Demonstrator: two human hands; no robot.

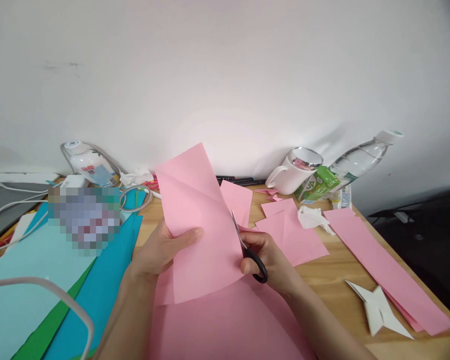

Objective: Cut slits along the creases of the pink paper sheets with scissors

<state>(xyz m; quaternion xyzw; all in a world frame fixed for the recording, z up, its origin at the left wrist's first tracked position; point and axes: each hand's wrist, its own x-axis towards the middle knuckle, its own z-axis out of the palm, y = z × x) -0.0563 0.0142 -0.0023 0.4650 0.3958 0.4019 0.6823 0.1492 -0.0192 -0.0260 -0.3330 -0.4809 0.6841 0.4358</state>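
A sheet of pink paper (pixel 198 200) is held up off the table, tilted toward me, with a faint crease across its upper part. My left hand (pixel 165 250) grips its left side, thumb on the front and the other fingers hidden behind. In my right hand (pixel 262 257) is a pair of scissors (pixel 255 262) with black handles, blades pointing up and left along the sheet's right edge. Whether the blades are cutting into the paper I cannot tell. Below lies a larger pink sheet (pixel 225 330).
Pink squares (pixel 290 235) and long pink strips (pixel 382 265) lie right, near a white folded paper star (pixel 382 310). A mug (pixel 290 175), green carton (pixel 317 185) and water bottle (pixel 363 157) stand by the wall. Blue paper (pixel 116 270), a white bottle (pixel 92 162) and a cable (pixel 67 297) are left.
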